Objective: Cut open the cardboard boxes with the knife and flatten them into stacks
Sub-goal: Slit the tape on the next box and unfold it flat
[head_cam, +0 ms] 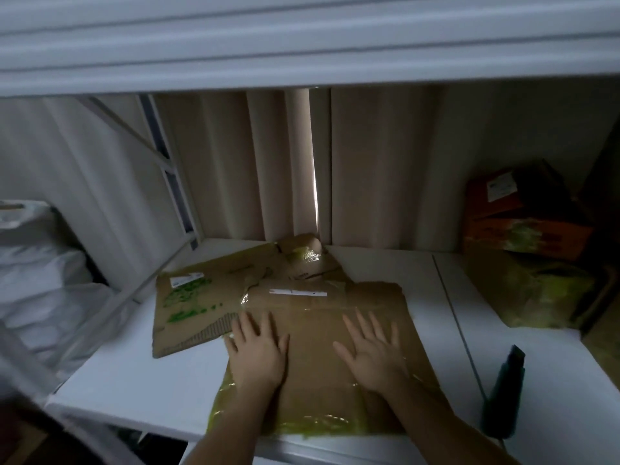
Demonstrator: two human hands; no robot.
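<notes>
A flattened cardboard box (315,374) with clear and yellow-green tape lies on the white table (141,391). My left hand (256,352) and my right hand (372,354) both press flat on it, fingers spread. Under it and to the left lies another flattened box (191,310) with green print and a white label. A crumpled flap (303,251) sticks up at the back. The dark green knife (503,394) lies on the table to the right of my right hand, untouched.
Several unflattened boxes (523,229) are piled at the back right. Beige curtains (235,169) hang behind the table. A white bunk frame (167,176) and bedding (40,280) stand at the left, with a bed rail overhead.
</notes>
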